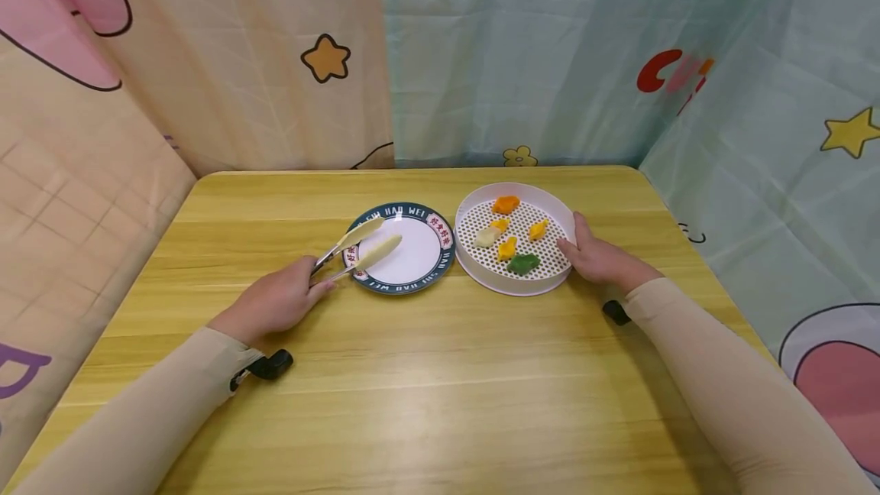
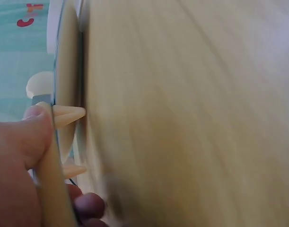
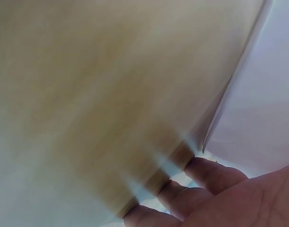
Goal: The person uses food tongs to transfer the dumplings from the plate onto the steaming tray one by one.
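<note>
My left hand (image 1: 275, 300) holds a pair of metal tongs with cream tips (image 1: 378, 254). The two tips stand apart over the left part of a round white plate (image 1: 415, 250) with a dark lettered rim. In the left wrist view the thumb (image 2: 38, 120) lies on one arm of the tongs. To the right of the plate sits a pale pink round steamer basket (image 1: 512, 286) with a perforated floor. My right hand (image 1: 601, 258) grips its right side, thumb over the rim. Low against the table, its fingers (image 3: 179, 194) appear beside the basket's outer wall (image 3: 262, 104).
Inside the basket lie several small dumpling-shaped pieces: an orange one (image 1: 506, 205), yellow ones (image 1: 538, 230), a pale one (image 1: 486, 237) and a green one (image 1: 523, 263). A wood-grain table (image 1: 412, 388) carries everything. Printed curtains (image 1: 522, 59) hang behind and at both sides.
</note>
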### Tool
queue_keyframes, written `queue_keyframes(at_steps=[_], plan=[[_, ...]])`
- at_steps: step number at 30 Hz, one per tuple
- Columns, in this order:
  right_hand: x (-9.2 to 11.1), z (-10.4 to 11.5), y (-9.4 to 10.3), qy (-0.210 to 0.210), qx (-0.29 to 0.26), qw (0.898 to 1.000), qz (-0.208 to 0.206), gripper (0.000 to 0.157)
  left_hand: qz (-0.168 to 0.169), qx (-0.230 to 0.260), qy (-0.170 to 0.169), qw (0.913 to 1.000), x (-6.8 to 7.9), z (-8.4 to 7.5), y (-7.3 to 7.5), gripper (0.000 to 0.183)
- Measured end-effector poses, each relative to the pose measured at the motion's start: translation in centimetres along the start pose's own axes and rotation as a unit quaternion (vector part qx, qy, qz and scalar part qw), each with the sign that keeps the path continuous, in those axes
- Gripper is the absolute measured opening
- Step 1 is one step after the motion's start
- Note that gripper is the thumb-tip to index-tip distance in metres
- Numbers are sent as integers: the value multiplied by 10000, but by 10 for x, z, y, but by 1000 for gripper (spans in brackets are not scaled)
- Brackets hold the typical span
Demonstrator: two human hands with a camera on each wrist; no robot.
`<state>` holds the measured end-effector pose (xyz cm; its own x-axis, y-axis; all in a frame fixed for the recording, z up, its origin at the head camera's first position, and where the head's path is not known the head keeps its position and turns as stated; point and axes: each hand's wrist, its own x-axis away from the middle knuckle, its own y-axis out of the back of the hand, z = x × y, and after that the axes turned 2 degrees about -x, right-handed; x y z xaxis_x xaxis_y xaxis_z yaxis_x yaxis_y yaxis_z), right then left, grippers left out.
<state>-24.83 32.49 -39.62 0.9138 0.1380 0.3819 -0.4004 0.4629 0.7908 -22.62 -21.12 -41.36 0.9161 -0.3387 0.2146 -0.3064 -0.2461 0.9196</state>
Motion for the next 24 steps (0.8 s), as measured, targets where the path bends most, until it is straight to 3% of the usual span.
queue_keyframes(at_steps=[6, 16, 24], plan=[[-2, 1, 0, 44, 148, 9999, -3, 87, 68, -58, 49, 9999, 0, -2, 1, 54], [-6, 4, 3, 106, 464, 9989, -35, 88, -118, -107, -106, 9998, 1, -2, -1, 44], [-11, 0, 4, 228, 360, 9991, -65, 91, -168, -219, -154, 9995, 2, 4, -2, 60]])
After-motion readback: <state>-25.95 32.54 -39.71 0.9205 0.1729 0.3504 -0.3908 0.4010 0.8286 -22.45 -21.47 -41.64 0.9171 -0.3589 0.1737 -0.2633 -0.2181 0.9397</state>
